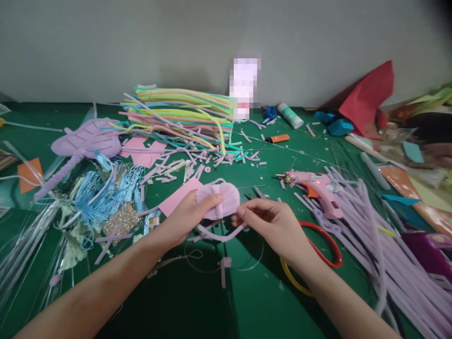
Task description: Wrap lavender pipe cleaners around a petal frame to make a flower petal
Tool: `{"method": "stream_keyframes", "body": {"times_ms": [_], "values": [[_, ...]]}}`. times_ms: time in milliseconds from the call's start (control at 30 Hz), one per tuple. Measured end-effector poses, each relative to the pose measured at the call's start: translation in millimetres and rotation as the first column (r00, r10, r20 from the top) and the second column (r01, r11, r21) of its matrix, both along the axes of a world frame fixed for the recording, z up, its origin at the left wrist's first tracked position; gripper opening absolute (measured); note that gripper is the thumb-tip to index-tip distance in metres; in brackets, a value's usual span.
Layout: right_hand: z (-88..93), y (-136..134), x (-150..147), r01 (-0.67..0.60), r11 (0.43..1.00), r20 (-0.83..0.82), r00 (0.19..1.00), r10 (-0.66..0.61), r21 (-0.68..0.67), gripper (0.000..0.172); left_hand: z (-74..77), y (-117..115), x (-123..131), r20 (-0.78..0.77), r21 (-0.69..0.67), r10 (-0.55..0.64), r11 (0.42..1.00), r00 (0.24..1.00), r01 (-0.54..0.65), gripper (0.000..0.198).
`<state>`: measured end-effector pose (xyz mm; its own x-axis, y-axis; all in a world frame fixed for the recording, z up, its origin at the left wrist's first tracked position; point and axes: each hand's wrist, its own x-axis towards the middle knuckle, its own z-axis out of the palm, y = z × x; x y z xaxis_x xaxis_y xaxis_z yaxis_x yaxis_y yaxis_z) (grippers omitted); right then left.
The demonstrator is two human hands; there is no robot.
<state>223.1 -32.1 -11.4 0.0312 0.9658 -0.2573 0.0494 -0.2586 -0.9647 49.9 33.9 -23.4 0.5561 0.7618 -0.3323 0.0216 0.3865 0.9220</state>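
Note:
A small rounded lilac piece made of fuzzy pipe cleaners [228, 200] is held up over the green table. My left hand [190, 212] grips its left side, the thumb lying across the front. At its right edge, the fingers of my right hand [266, 221] are pinched together. A curved lilac pipe cleaner [222, 238] hangs below the piece and runs to those fingers; their exact hold is partly hidden. Beneath my right wrist lie scissors with a red and yellow handle [334, 249], blades partly covered. A fine clear thread loops under the hands.
A pink glue gun [323, 188] lies right, beside many lilac pipe cleaners [381, 254]. Multicoloured pipe cleaners [180, 113] are piled behind, near an orange lighter [278, 139]. A lilac leaf-shaped piece [88, 139] and blue tassels [95, 193] lie left. Lilac offcuts are scattered mid-table.

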Motion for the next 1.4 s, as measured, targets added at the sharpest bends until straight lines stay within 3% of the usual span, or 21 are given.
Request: {"method": "stream_keyframes", "body": {"times_ms": [233, 367, 500, 800, 1067, 1400], "values": [[-2.0, 0.4, -5.9, 0.085, 0.996, -0.033, 0.996, -0.084, 0.030, 0.024, -2.0, -1.0, 1.2, 0.021, -0.021, 0.021, 1.000, 1.000, -0.020, 0.024], [-2.5, 1.3, -3.1, 0.138, 0.990, -0.058, 0.989, -0.138, 0.003, 0.027, -0.1, -0.6, 3.9, 0.142, -0.075, 0.126, 0.990, 0.982, -0.117, 0.032], [-3.9, 3.0, 3.2, 0.212, 0.977, -0.098, 0.972, -0.212, -0.007, 0.034, 2.5, 0.4, 2.6, 0.160, -0.125, 0.201, 0.975, 0.966, -0.182, 0.021], [-4.9, 7.0, 0.9, 0.093, 0.996, -0.151, 0.984, -0.091, 0.007, 0.037, 1.4, -1.0, 3.5, 0.135, -0.074, 0.113, 0.992, 0.984, -0.104, 0.031], [-4.5, 7.0, -4.0, 0.062, 0.998, -0.160, 0.985, -0.066, -0.029, 0.034, 4.6, -3.3, 2.4, 0.027, 0.072, 0.081, 0.994, 0.996, -0.083, 0.024], [-9.9, 10.8, -3.5, 0.045, 0.999, -0.044, 0.998, -0.045, -0.001, 0.040, 1.4, 0.0, 0.2, -0.054, 0.123, 0.013, 0.992, 0.998, -0.006, 0.026]]}}
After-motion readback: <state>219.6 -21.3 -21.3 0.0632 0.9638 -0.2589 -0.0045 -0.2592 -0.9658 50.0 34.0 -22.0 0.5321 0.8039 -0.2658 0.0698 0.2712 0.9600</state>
